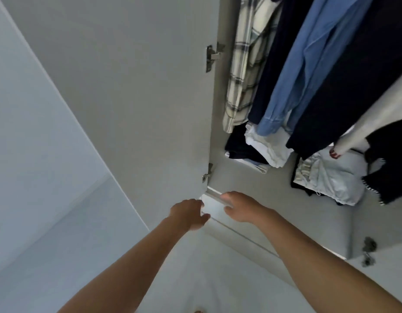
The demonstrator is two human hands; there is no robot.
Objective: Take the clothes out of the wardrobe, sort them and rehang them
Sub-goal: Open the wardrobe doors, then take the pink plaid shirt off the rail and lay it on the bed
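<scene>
So on the far left there's just a plain pale wall (26,132), then the wardrobe door (132,98) swung wide open with two metal hinges (212,56) on its edge. Down low, the left hand (188,213) has its grip curled round the corner of a white drawer front (212,205) right under the door's bottom edge, thumb below and fingers tucked over the top. Just beside it the right hand (241,206) sits on the same drawer front, fingers hooked over its top lip, so both hands have hold of it. Inside the wardrobe, the clothes hang in a row: a plaid shirt (245,71) nearest the door, then a dark navy piece (279,64), a blue shirt (308,64), and another dark garment (358,75) further right. Under them on the wardrobe floor (252,181) are folded piles, dark and white stuff (265,147), then a pale blue bundle (331,177) off to the right.
</scene>
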